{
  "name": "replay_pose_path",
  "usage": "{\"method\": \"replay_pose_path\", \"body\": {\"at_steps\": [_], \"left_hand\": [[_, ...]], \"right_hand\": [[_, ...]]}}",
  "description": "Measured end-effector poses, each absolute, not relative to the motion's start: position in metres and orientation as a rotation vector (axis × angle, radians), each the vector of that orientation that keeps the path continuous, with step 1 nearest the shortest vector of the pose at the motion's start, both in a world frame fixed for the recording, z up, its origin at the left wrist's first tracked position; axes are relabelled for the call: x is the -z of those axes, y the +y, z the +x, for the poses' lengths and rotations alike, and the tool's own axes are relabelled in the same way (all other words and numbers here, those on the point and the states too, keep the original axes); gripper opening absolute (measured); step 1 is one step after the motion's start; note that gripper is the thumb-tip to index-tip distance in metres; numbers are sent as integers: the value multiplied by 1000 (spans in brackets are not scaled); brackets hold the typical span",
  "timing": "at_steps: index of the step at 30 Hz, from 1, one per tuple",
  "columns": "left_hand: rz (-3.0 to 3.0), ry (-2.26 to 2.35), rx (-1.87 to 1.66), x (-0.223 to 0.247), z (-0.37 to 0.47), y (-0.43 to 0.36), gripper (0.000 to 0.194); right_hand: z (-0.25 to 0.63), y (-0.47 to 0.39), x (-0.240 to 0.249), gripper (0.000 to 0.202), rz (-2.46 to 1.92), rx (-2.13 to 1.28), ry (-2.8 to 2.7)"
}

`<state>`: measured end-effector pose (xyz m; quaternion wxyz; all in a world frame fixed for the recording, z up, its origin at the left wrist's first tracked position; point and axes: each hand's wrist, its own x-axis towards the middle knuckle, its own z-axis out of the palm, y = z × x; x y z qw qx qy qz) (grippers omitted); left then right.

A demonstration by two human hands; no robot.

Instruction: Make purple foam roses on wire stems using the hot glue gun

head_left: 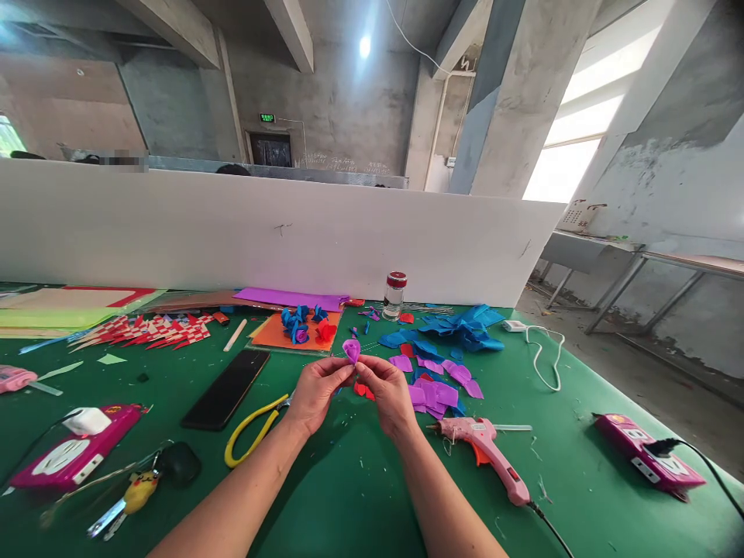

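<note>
Between my two hands, over the middle of the green table, is a small purple paper flower [351, 351]. My left hand [318, 390] pinches its base from the left with thumb and fingertips. From the right, my right hand [386, 387] pinches the same base, the fingertips of both hands nearly meeting. Purple paper pieces [435, 395] lie just right of my right hand, mixed with some red and blue bits. Below them rests a pink glue gun [485, 449] with a clear glue stick in its back. Yellow-handled scissors [253, 426] lie beside my left wrist.
Finished blue and red paper flowers [302, 322] sit on an orange sheet [267, 333]. A black phone [226, 389], a keychain [136, 492] and pink power strips [651, 457] lie around. Blue crepe paper [465, 329] and a glass jar [394, 296] stand near the white partition [349, 240].
</note>
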<state>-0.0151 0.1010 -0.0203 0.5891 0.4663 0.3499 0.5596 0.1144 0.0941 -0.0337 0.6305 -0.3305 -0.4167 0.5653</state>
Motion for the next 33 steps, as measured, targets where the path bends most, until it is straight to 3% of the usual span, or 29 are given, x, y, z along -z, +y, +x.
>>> {"method": "replay_pose_path", "body": {"at_steps": [9,20,27,33], "left_hand": [[1346,1010,-1292,16,-19,102,21],[1382,1008,-1453,24,-18,104,27],[1778,1154,-1593,20,-21,101,15],[1452,1046,-1490,-12,-43,97,27]], "right_hand": [[115,97,36,29,-799,-1275,-999],[104,97,43,32,-952,-944,-1115],[110,99,39,32,-832,-1148,-1059],[119,93,33,24,-819,-949,-1274]]}}
